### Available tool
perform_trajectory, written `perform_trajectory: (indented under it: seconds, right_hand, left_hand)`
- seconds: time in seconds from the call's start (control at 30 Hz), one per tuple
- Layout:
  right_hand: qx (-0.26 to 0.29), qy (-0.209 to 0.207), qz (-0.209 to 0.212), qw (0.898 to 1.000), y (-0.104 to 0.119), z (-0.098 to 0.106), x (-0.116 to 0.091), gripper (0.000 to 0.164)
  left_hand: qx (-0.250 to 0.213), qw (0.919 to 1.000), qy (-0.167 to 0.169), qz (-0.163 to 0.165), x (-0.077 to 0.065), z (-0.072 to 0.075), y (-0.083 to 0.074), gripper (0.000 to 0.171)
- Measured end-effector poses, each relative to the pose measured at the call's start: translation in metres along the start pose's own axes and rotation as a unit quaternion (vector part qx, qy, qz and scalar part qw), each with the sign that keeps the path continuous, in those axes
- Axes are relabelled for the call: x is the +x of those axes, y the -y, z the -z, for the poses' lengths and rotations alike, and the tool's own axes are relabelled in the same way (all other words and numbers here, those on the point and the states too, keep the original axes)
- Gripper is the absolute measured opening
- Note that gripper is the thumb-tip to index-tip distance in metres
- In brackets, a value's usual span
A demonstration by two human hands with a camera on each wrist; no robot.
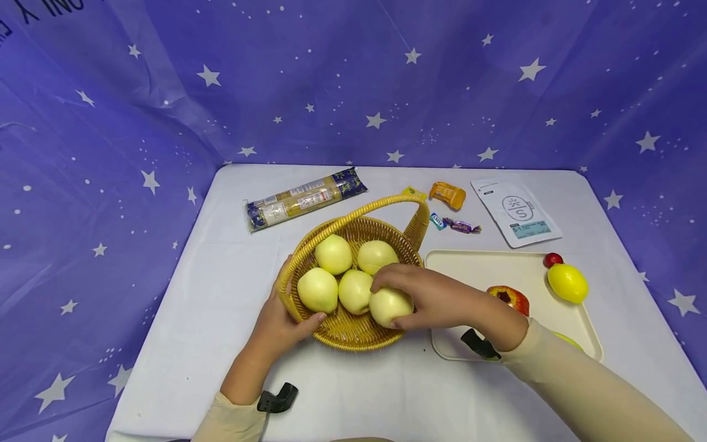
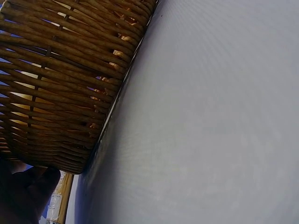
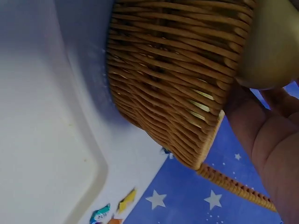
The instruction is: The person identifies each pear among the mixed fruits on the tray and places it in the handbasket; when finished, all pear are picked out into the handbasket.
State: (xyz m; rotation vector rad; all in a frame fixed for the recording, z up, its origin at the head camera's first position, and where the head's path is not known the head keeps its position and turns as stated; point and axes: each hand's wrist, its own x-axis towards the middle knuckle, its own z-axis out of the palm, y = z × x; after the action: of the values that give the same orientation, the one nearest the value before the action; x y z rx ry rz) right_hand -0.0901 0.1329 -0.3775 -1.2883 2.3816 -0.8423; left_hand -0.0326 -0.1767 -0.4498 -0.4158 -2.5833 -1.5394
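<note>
A woven wicker basket (image 1: 353, 337) with an arched handle stands in the middle of the table and holds several pale yellow apples (image 1: 334, 254). My left hand (image 1: 278, 325) grips the basket's left rim, thumb over the edge and fingers round the outside. With my right hand (image 1: 420, 298) I hold one pale yellow apple (image 1: 391, 307) at the basket's right side, fingers over its top and thumb below. In the right wrist view that apple (image 3: 271, 46) shows just above the basket's rim. The left wrist view shows mainly the basket's woven side (image 2: 60, 84).
On the right, a cream tray (image 1: 458, 270) carries a red fruit (image 1: 510, 299), a lemon (image 1: 567, 283) and a small red fruit (image 1: 552, 260); my right forearm crosses it. Behind lie a noodle-like packet (image 1: 306, 199), small wrapped sweets (image 1: 448, 195) and a white pouch (image 1: 516, 212).
</note>
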Motion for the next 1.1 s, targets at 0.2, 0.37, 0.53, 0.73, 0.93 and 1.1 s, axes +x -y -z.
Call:
perform_trajectory:
  seconds: [0.2, 0.37, 0.53, 0.73, 0.93, 1.1]
  right_hand:
    - [-0.018, -0.011, -0.028, 0.999, -0.001, -0.006, -0.001, 0.052]
    - [-0.100, -0.038, -0.029, 0.994, -0.003, -0.014, -0.003, 0.052]
    - [-0.177, -0.054, -0.042, 0.982, -0.006, -0.023, -0.003, 0.054]
    - [-0.235, -0.073, -0.044, 0.968, -0.010, -0.031, 0.000, 0.056]
    - [-0.228, -0.069, -0.068, 0.969, -0.010, -0.033, 0.006, 0.052]
    - [-0.224, -0.055, -0.079, 0.970, -0.008, -0.033, 0.008, 0.052]
  left_hand:
    - [0.009, 0.9999, 0.000, 0.009, -0.001, -0.005, 0.024, 0.122]
    - [0.010, 0.9999, -0.005, 0.002, 0.000, -0.006, 0.029, 0.123]
    - [0.023, 0.9997, -0.004, 0.009, -0.001, -0.006, 0.028, 0.121]
    - [0.030, 0.9995, -0.006, 0.003, -0.001, -0.006, 0.029, 0.118]
    - [0.029, 0.9996, -0.006, 0.002, 0.000, -0.006, 0.030, 0.118]
    - [0.039, 0.9992, -0.005, 0.003, -0.001, -0.007, 0.029, 0.118]
